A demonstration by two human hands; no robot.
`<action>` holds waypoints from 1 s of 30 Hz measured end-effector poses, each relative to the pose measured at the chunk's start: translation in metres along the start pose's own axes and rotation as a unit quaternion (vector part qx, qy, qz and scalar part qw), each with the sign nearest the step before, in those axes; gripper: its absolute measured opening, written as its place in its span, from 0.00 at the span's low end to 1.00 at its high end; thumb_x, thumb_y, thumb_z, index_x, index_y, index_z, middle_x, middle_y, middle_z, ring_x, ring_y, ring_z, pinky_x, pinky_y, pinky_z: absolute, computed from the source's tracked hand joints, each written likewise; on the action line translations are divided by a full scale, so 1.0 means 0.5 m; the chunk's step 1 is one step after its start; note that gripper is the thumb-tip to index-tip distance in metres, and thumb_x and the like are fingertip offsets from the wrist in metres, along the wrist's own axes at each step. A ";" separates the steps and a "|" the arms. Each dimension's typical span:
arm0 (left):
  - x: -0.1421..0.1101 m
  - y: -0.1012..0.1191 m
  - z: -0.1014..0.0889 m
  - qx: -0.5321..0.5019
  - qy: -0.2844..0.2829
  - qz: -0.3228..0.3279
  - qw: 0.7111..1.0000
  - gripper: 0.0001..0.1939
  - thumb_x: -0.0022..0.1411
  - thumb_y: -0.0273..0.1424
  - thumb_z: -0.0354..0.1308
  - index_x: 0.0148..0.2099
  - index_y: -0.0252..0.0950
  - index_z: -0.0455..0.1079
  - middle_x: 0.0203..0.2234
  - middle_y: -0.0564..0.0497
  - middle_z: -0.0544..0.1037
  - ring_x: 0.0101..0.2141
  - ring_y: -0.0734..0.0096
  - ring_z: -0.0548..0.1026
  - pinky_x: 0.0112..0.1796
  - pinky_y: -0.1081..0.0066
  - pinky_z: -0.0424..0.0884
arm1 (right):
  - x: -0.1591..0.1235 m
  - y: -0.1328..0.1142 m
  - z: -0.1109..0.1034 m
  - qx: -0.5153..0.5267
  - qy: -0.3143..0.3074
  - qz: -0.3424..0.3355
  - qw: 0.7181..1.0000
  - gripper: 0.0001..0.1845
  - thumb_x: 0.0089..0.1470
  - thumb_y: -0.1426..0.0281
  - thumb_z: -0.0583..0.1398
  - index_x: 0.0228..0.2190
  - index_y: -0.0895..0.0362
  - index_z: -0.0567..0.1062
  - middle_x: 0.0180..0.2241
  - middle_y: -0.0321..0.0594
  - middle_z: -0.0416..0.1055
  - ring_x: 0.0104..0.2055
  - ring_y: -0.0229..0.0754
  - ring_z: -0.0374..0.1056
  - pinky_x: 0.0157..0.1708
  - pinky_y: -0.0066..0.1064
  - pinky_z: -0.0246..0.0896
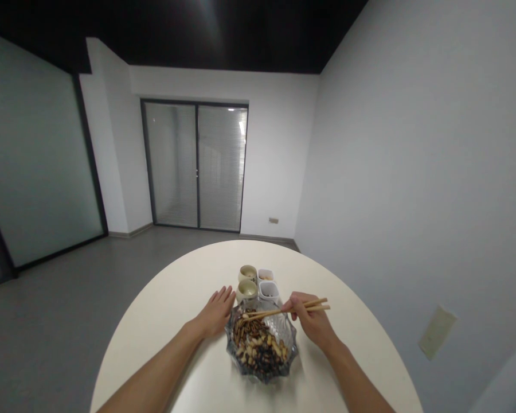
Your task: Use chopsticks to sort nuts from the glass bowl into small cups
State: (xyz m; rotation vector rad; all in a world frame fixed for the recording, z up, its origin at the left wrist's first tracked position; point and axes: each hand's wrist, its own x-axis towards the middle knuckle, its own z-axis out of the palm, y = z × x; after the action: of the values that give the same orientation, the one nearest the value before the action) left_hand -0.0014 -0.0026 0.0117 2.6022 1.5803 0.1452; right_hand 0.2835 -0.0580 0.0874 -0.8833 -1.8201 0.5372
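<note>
Lying palm down on the smooth, cream-coloured round table (159, 312), the left hand (217, 312) rests at lower centre with its fingers straight and holding nothing; it sits close against the left side of a clear glass bowl (286, 324), though whether skin meets glass I cannot tell. The bowl, at the bottom centre of the frame, has a faceted wall and a pointed, star-like rim. Thin brown slivers (251, 328) fill its upper left, knobbly tan pieces (279, 347) run across the middle, and small black bits (264, 358) gather toward the near edge. Right of it, the right hand (308, 314) curls its fingers around a pair of pale wooden chopsticks (267, 313), slim tapered rods slanting left over the bowl to the brown slivers; whether the tips pinch anything is too small to tell. Just beyond the rim stand two rounded, glossy, yellowish-green cups, a nearer one (241, 295) and a farther one (242, 277), beside two square white tubs with rounded corners, one near (271, 299) and one behind (265, 271). Farther up, grey floor (73, 315) meets dark-framed glass doors (221, 172) with fine slatted blinds, under a black ceiling (249, 46).
</note>
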 end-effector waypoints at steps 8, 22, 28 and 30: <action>-0.004 0.005 -0.004 -0.001 -0.006 -0.005 1.000 0.31 0.68 0.36 0.43 0.69 0.28 0.44 0.66 0.38 0.43 0.64 0.52 0.41 0.60 0.55 0.44 | -0.002 0.002 0.000 0.002 0.020 -0.007 1.000 0.29 0.63 0.57 0.50 0.23 0.58 0.81 0.16 0.36 0.65 0.20 0.37 0.61 0.21 0.27 0.55; -0.001 0.001 0.005 -0.002 0.006 -0.002 1.000 0.31 0.67 0.35 0.44 0.69 0.31 0.44 0.66 0.39 0.43 0.64 0.53 0.41 0.60 0.54 0.45 | -0.002 0.008 -0.006 -0.012 0.045 0.003 0.999 0.28 0.63 0.57 0.50 0.23 0.58 0.81 0.15 0.36 0.65 0.20 0.37 0.62 0.22 0.28 0.56; -0.001 0.002 0.004 -0.007 0.005 -0.003 1.000 0.31 0.69 0.38 0.43 0.69 0.28 0.44 0.66 0.38 0.43 0.64 0.52 0.41 0.60 0.55 0.44 | -0.002 0.014 -0.007 -0.003 0.040 0.005 0.999 0.27 0.63 0.57 0.51 0.23 0.57 0.81 0.16 0.36 0.66 0.20 0.37 0.62 0.22 0.27 0.57; -0.001 0.002 0.004 -0.011 0.010 -0.004 1.000 0.31 0.70 0.39 0.42 0.68 0.29 0.45 0.66 0.39 0.44 0.64 0.52 0.41 0.60 0.55 0.44 | -0.003 0.017 -0.007 -0.009 0.045 0.006 0.999 0.27 0.63 0.58 0.51 0.24 0.57 0.81 0.16 0.36 0.65 0.20 0.37 0.62 0.23 0.28 0.57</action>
State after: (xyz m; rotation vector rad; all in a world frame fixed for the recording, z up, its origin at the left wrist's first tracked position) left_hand -0.0007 -0.0036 0.0099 2.5860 1.5868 0.1860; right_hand 0.2899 -0.0539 0.0821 -0.9160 -1.7420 0.4825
